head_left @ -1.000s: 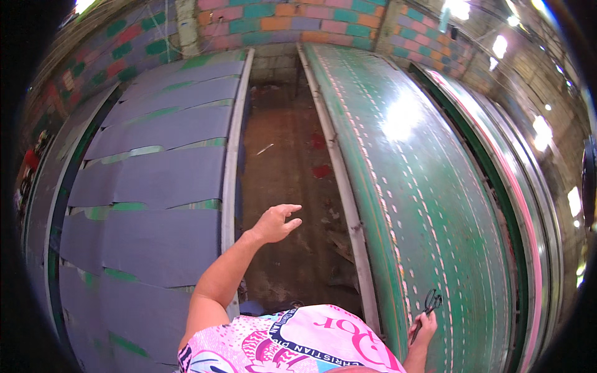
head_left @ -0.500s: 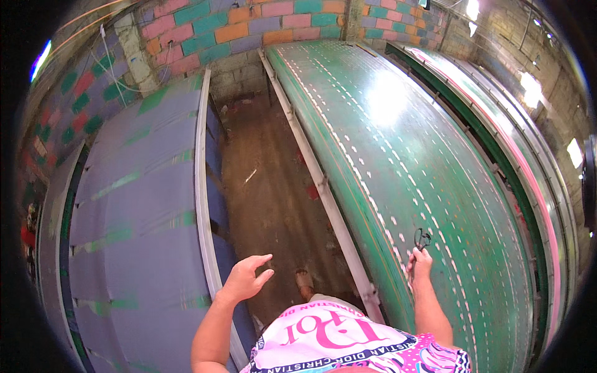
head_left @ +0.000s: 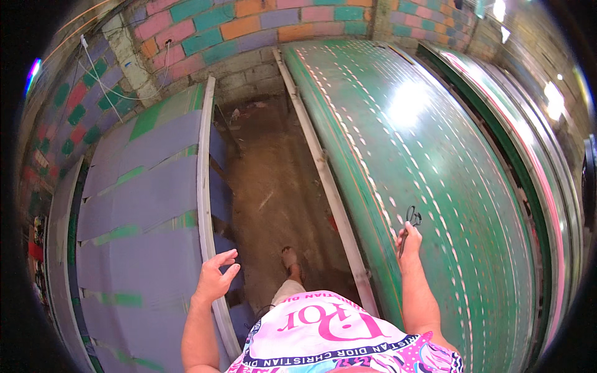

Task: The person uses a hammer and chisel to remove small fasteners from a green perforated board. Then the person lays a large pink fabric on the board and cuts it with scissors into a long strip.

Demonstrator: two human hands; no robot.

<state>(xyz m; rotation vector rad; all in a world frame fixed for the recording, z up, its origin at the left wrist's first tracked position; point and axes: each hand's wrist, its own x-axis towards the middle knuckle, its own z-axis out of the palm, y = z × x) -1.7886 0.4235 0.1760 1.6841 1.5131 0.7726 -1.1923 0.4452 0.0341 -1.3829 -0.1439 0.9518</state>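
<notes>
My right hand [head_left: 409, 241] is closed around a pair of scissors [head_left: 413, 216], whose dark looped handles point away from me. It is above the near left part of the long green table [head_left: 448, 261], close to rows of short white dashes on its surface. My left hand [head_left: 217, 275] has thumb and fingers apart and holds nothing. It is beside the pale rail [head_left: 205, 186] of the left table [head_left: 134, 261], which is covered in bluish-grey sheets with green showing between them.
Between the tables runs a brown floor aisle [head_left: 267, 161], where my foot [head_left: 290, 258] shows. A pale rail [head_left: 329, 180] edges the green table. At the far end stands a wall [head_left: 249, 28] of painted blocks, with a white cable [head_left: 134, 93] hanging at left. More long tables [head_left: 528, 161] lie at right.
My view has shifted as I step along the aisle; my foot now shows farther ahead. Both hands sit further left in view. The scissors stay in my right hand.
</notes>
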